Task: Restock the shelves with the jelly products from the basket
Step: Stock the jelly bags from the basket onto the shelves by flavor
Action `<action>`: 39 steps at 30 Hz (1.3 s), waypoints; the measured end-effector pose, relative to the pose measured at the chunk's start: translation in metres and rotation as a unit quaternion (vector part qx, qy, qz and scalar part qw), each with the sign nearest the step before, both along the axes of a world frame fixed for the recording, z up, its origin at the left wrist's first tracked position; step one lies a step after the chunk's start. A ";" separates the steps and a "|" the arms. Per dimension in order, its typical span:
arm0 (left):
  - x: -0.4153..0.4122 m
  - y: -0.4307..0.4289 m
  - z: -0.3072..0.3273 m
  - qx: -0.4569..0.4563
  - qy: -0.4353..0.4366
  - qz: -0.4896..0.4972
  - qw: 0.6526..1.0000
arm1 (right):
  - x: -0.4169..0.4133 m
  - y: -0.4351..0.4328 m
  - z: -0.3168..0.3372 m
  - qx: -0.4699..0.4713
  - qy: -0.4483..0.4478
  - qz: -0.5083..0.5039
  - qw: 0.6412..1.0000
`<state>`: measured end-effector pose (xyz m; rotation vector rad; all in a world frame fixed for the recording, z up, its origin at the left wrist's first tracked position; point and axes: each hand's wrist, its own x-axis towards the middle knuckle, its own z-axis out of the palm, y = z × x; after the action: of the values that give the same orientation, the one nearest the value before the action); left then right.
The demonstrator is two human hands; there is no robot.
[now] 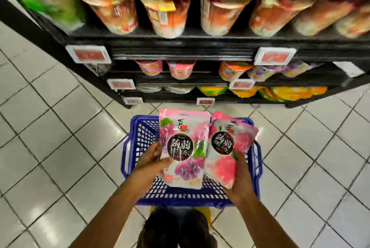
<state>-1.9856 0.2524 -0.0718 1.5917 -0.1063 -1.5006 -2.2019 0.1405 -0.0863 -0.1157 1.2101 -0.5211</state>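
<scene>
left hand grips grape pouch, right hand grips peach pouch, basket beneath both hands; labels up, probably for shelf matching.

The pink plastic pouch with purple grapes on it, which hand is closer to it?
Left. The left hand grips the pink plastic grape pouch by its left edge. The right hand is off to its right, holding the second pink plastic pouch from below.

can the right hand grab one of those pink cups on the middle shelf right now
Probably not: the grip of the right hand is taken by the pink-and-white peach jelly pouch. The way looks free, since the round pink cups stand uncovered beyond the blue plastic basket.
</scene>
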 end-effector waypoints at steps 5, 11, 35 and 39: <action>0.006 -0.016 0.162 -0.045 -0.094 0.057 0.993 | -0.003 -0.016 0.159 -0.068 0.003 0.055 0.996; 0.011 -0.030 0.359 -0.145 -0.207 0.100 0.962 | 0.002 -0.036 0.349 -0.219 -0.042 0.077 0.972; 0.136 -0.018 0.681 -0.356 -0.295 -0.029 0.886 | 0.129 -0.050 0.697 -0.579 -0.028 0.071 0.812; 0.162 -0.014 0.684 -0.380 -0.329 -0.023 0.864 | 0.164 -0.030 0.698 -0.621 0.064 0.048 0.780</action>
<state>-1.8233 0.2382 0.6123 1.3453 -1.0017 -0.7107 -2.0377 0.1103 0.6117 -1.3556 0.7920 -1.1707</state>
